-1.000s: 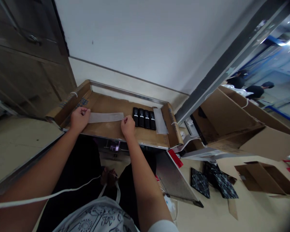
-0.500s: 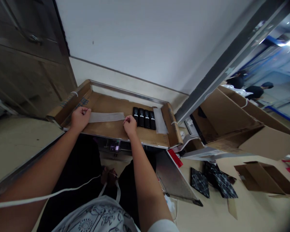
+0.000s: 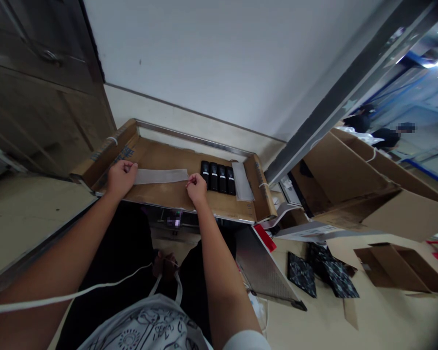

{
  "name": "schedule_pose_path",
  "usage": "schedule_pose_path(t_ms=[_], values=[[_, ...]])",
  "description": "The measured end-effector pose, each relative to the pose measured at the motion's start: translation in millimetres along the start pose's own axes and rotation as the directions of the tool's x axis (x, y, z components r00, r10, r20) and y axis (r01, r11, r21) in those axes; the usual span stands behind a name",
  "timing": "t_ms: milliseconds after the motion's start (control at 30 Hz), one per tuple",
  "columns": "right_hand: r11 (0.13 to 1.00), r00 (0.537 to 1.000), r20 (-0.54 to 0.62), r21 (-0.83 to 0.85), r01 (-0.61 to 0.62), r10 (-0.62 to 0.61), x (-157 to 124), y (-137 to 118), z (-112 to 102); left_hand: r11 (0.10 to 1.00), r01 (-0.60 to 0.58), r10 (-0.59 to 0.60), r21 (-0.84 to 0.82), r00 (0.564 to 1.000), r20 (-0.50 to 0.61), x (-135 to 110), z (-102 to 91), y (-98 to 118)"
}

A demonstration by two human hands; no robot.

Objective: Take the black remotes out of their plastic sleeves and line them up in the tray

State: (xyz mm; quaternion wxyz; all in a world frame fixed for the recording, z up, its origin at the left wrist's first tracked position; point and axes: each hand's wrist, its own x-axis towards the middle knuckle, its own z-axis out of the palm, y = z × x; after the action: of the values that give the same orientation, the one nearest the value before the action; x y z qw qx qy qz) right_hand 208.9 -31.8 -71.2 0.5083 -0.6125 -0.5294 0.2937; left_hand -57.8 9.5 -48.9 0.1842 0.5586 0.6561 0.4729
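Observation:
A long translucent plastic sleeve (image 3: 161, 176) stretches flat between my two hands, low over the cardboard-lined tray (image 3: 168, 154). My left hand (image 3: 121, 178) pinches its left end, fingers closed. At the opposite end, my right hand (image 3: 197, 188) has thumb and fingertips pressed together on the sleeve's corner. Just right of that hand, several black oblong items (image 3: 218, 178) with small white labels lie side by side; what they are I cannot tell. Beside them rests a stack of similar clear sleeves (image 3: 243, 182).
Raised cardboard sides close the tray left and right, and a white wall (image 3: 204, 63) stands behind it. Large open cartons (image 3: 350, 180) are at the right. Dark patterned packages (image 3: 323, 274) lie on the floor. A white cord (image 3: 69, 297) crosses my left arm. People work far right.

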Motion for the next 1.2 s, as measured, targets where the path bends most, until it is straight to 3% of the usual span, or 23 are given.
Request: schedule_pose_path(t_ms=[67, 267, 600, 800, 1067, 1133, 1200], values=[[1.0, 1.0, -0.001, -0.023, 0.003, -0.003, 0.4, 0.2, 0.1, 1.0, 0.002, -0.002, 0.012, 1.0, 0.002, -0.2, -0.3, 0.8], [0.98, 0.999, 0.019, 0.196, -0.044, 0.041, 0.3, -0.2, 2.0, 1.0, -0.023, 0.024, 0.019, 1.0, -0.007, 1.8, 1.6, -5.4], [0.997, 1.0, -0.015, 0.08, 0.005, -0.004, 0.8, 1.8, 0.1, 1.0, -0.027, 0.027, 0.015, 1.0, -0.001, 2.1, 2.0, -5.0], [0.985, 1.0, -0.017, 0.172, -0.01, 0.013, 2.2, 4.8, 3.6, 0.999, -0.019, 0.018, 0.046, 1.0, 0.017, 1.0, 1.3, -3.4], [1.0, 0.995, -0.102, -0.027, 0.008, -0.011, 1.9, -1.3, 2.6, 1.0, -0.023, 0.023, -0.017, 0.999, -0.023, -3.3, 1.7, 0.9], [0.999, 0.994, -0.113, -0.04, 0.008, -0.013, 0.2, -5.4, 0.2, 1.0, -0.015, 0.014, -0.026, 0.999, -0.041, -6.1, -4.1, 8.5], [0.998, 0.994, -0.11, -0.062, 0.02, -0.027, -3.4, -10.7, -2.5, 0.997, -0.081, 0.08, -0.007, 0.995, -0.056, -9.3, -16.4, 24.1]])
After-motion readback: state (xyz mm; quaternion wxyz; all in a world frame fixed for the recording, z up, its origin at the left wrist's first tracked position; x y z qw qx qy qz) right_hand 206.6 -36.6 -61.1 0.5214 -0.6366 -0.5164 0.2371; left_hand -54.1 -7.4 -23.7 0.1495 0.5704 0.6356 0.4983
